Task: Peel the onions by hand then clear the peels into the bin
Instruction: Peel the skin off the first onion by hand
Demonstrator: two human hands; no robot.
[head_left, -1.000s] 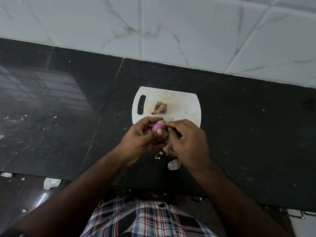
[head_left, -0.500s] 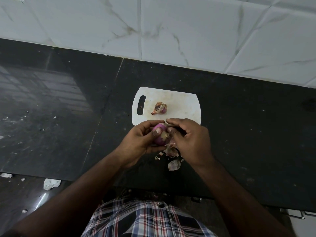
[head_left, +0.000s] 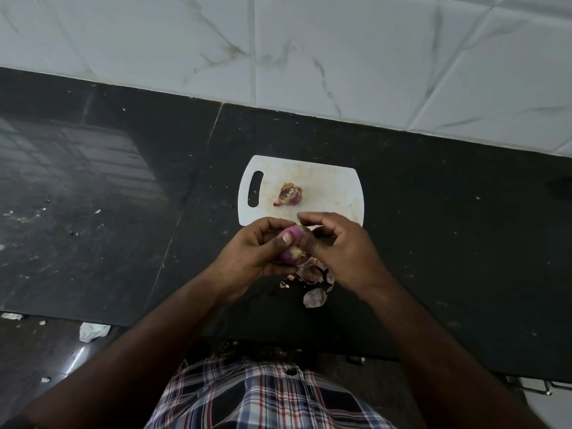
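A small purple onion (head_left: pixel 294 251), mostly bare of skin, is held just in front of the near edge of the white cutting board (head_left: pixel 334 187). My left hand (head_left: pixel 257 255) grips it, thumb laid across its top. My right hand (head_left: pixel 343 252) holds the same onion from the right, fingers curled over its top and side. A second onion (head_left: pixel 289 194), still in its dry skin, lies on the board near the handle slot. Loose peels (head_left: pixel 314 284) lie on the black counter under my hands.
The black stone counter (head_left: pixel 448 243) runs left and right, backed by a white marble-tiled wall (head_left: pixel 340 57). Crumbs are scattered on the counter's left part. A crumpled white scrap (head_left: pixel 93 331) lies on the floor below the counter edge. No bin is in view.
The onion has been turned in my hands, so its pale root end now faces me. My right hand's fingers have shifted over its top. The peel pile has hardly changed.
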